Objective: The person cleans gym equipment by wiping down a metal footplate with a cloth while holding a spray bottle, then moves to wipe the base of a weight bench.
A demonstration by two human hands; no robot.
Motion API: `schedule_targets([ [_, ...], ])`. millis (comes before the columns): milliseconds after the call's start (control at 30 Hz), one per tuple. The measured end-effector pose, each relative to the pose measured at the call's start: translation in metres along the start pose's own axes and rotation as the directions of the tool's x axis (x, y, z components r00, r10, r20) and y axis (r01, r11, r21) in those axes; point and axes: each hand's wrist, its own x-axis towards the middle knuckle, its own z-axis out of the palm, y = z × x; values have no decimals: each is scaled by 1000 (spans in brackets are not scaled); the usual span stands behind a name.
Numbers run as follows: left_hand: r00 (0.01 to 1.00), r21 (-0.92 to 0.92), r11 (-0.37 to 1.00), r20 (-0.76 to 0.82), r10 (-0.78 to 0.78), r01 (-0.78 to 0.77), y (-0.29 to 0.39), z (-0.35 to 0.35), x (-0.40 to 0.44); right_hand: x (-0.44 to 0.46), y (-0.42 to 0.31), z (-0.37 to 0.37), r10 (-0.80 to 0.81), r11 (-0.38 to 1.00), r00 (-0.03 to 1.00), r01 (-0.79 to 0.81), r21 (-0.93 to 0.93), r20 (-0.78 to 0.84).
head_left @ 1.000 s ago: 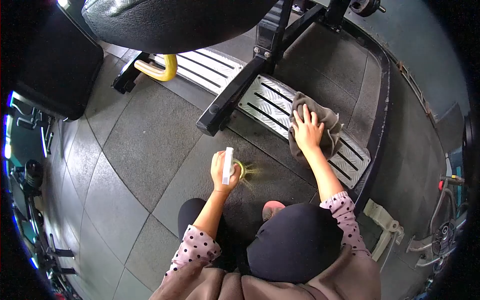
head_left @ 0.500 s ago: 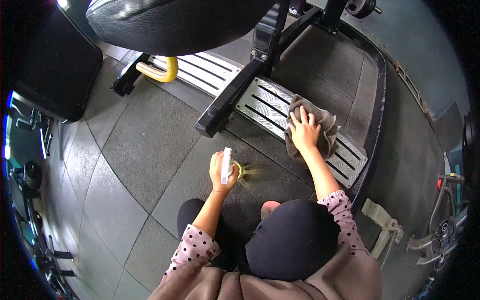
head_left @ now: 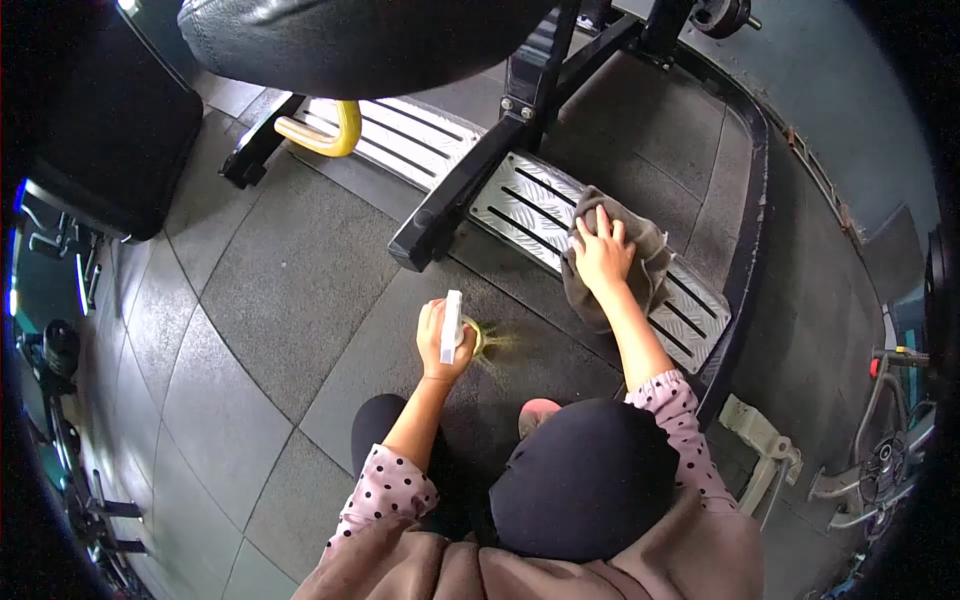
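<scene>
The crumpled gray cloth (head_left: 648, 250) lies over the middle of the slotted metal plate (head_left: 500, 205), one side of it drooping past the edge nearer the person. The right hand (head_left: 603, 260) rests on top, palm down, its fingers spread apart rather than gripping. I take that flat spread as a way of pinning the loose folds against the ridged metal; the bunched thickness probably cushions the palm too. Just how much of the palm bears down, I can't make out, and the slots under the cloth are covered. Nearer the person and off to the left, the left hand (head_left: 435, 340) is wrapped around a spray bottle (head_left: 451, 328), fingers curled and closed about it below the white top. Held upright like that, clear of the plate, it leaves the other arm plenty of room. The fingertips are mostly out of sight, so I can't tell whether one sits on the trigger, and the bottle's body is largely hidden from above; a yellowish glow falls on the floor (head_left: 300, 270) beside it. Beyond, a black beam (head_left: 440, 225) separates this plate from a second plate (head_left: 400, 140), partly screened by a yellow handle (head_left: 335, 142) and a black pad (head_left: 350, 45) cut off at the top of the view.
</scene>
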Motion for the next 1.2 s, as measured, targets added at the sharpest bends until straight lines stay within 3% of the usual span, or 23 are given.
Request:
schedule_targets([
  [67, 998, 26, 998, -7, 57, -56, 0, 0, 0, 11, -3, -4, 4, 1000, 1000, -4, 4, -1],
  [200, 1000, -3, 1000, 15, -6, 6, -1, -1, -2, 13, -3, -3, 29, 999, 1000, -28, 30, -4],
  [300, 999, 4, 999, 5, 48, -48, -3, -2, 0, -8, 0, -3, 50, 997, 999, -51, 62, 21],
  [667, 1000, -21, 1000, 3, 19, -19, 1, 1, -2, 12, -3, 0, 58, 996, 998, -56, 63, -16],
  [800, 1000, -30, 999, 10, 27, -27, 2, -4, 0, -26, 13, -1, 50, 998, 998, -49, 34, -37],
  [1000, 1000, -27, 999, 3, 21, -21, 0, -1, 0, -88, 61, 0, 172, 984, 980, -167, 59, -98],
  [1200, 1000, -9, 1000, -2, 26, -26, 0, 1, 0, -73, 58, 15, -24, 1000, 979, 26, 5, -203],
])
